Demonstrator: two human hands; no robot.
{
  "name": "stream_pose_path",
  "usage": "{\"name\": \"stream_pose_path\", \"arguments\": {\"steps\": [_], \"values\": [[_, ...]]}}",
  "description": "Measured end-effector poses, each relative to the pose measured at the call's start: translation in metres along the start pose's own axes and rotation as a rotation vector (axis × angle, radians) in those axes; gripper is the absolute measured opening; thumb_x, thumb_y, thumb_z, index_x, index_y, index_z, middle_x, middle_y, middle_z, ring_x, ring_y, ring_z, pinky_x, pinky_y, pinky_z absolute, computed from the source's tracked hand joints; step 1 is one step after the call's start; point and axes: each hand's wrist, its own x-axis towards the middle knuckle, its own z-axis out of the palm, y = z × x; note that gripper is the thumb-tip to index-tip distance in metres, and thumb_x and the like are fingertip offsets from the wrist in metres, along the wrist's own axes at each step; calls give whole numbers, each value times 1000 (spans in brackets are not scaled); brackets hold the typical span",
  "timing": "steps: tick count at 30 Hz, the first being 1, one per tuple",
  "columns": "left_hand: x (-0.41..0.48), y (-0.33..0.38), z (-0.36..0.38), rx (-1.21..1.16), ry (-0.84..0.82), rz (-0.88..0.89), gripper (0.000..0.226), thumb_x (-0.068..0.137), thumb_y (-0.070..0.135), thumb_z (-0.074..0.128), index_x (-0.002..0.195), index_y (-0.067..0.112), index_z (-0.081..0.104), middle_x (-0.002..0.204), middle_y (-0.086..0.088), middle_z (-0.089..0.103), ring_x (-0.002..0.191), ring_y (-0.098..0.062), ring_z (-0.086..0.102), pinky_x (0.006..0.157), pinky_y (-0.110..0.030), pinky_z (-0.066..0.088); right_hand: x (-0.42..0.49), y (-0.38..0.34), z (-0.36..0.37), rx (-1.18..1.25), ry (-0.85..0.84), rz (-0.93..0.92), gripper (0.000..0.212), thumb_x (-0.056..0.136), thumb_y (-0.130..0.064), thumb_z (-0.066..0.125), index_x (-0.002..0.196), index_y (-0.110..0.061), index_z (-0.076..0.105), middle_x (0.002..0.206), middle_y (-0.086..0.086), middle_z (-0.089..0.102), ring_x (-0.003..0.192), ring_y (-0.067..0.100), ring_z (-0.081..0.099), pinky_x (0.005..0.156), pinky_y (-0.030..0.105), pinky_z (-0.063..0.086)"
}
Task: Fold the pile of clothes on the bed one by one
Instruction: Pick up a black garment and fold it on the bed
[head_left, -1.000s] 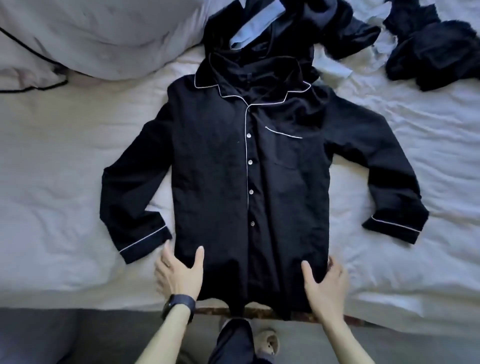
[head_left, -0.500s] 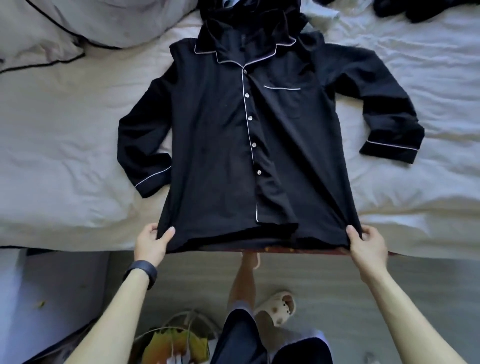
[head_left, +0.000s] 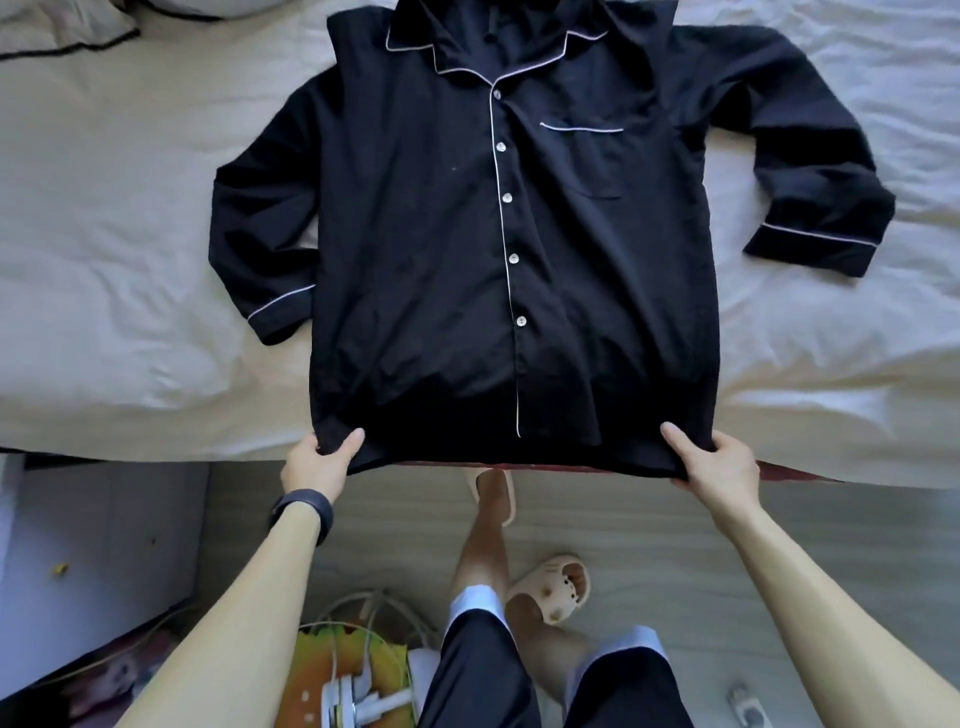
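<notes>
Head view, looking down: I stand at the edge of the bed (head_left: 104, 260), and the black pyjama shirt (head_left: 415, 234) lies face up on it, collar (head_left: 498, 47) away from me and hem toward me. My left hand (head_left: 317, 462) pinches the hem's left corner, thumb on top of the cloth and the other fingers tucked beneath it. My right hand (head_left: 719, 465) grips the right corner the same way, with the thumb laid over the fabric and the fingers hidden under it. Between my two hands the hem is drawn straight and hangs just past the mattress edge.

The shirt is buttoned, with white piping along the collar, down the front opening, across the chest pocket (head_left: 582, 161) and round each cuff. The sleeve on my left bends at the elbow, and its cuff (head_left: 280, 312) lies just beside the shirt's body. The sleeve on my right reaches further out, and its cuff (head_left: 810, 247) rests well apart from the body on the rumpled sheet. A pale pillow (head_left: 62, 26) with dark edging shows at the far left corner.

A dark band (head_left: 304, 512) sits on my left wrist. Below the bed is the floor (head_left: 649, 545), with my legs in dark shorts (head_left: 483, 675) and a pale slipper (head_left: 550, 587) on the nearer foot. By my left leg lies something yellow (head_left: 322, 670) with white cords over it — I cannot tell what it is.
</notes>
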Motion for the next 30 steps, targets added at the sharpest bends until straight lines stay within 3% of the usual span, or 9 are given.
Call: {"name": "stream_pose_path", "arguments": {"steps": [6,8,10,12,16,19,23,25,30], "values": [[-14,-12,-37,106,59,31,24,92,32,69,103,11,73,90,-5,66,90,-30,61,76,-33,41,-18,7,-34,-169,67,-101,18,95,-34,65,85,-20,70,85,0,73,96,27,67,83,38,49],[-16,-17,-42,127,-4,10,21,96,24,63,106,8,71,96,-8,67,95,-34,61,77,-34,41,-25,9,-33,-173,46,-70,17,97,-30,61,91,-17,69,90,3,75,87,28,72,84,41,55],[-13,-21,-42,114,-55,-30,22,99,22,53,110,7,66,105,-12,67,99,-38,62,79,-37,45,-30,11,-29,-123,22,25,18,100,-28,59,99,-12,67,93,4,75,69,25,75,74,30,58],[-7,-27,-37,24,-104,-75,24,102,28,46,110,10,60,111,-13,67,94,-37,68,82,-42,53,-30,16,-25,-18,13,118,24,97,-31,67,104,-9,64,88,2,74,61,18,75,69,26,61],[-16,-22,-29,-14,-127,-40,29,96,48,60,99,19,61,89,2,71,76,-23,73,71,-35,56,-39,21,-19,2,6,115,39,85,-34,82,109,-10,61,96,5,72,72,15,75,82,39,62],[-17,-26,-26,168,-21,0,35,92,48,65,91,13,67,89,-4,70,90,-31,67,79,-36,47,-45,20,-17,-34,28,88,35,88,-33,78,108,-11,61,90,2,72,74,17,75,70,31,63],[-19,-35,-36,211,62,17,30,92,38,67,93,8,72,96,-15,72,96,-38,63,79,-38,46,-37,35,-26,-77,47,78,11,97,-29,62,91,-20,63,68,-5,75,71,10,75,97,40,56],[-22,-39,-47,215,75,45,23,94,29,67,99,7,73,100,-16,73,98,-38,63,81,-37,45,-37,43,-34,-97,62,91,11,100,-23,55,95,-19,64,62,-11,73,64,0,72,101,40,53],[-26,-45,-53,206,2,-9,28,96,17,63,122,8,68,122,-16,69,116,-38,60,91,-36,43,-40,48,-37,-167,79,90,18,101,-21,52,108,-15,67,54,-14,68,59,2,70,86,28,50]]}}
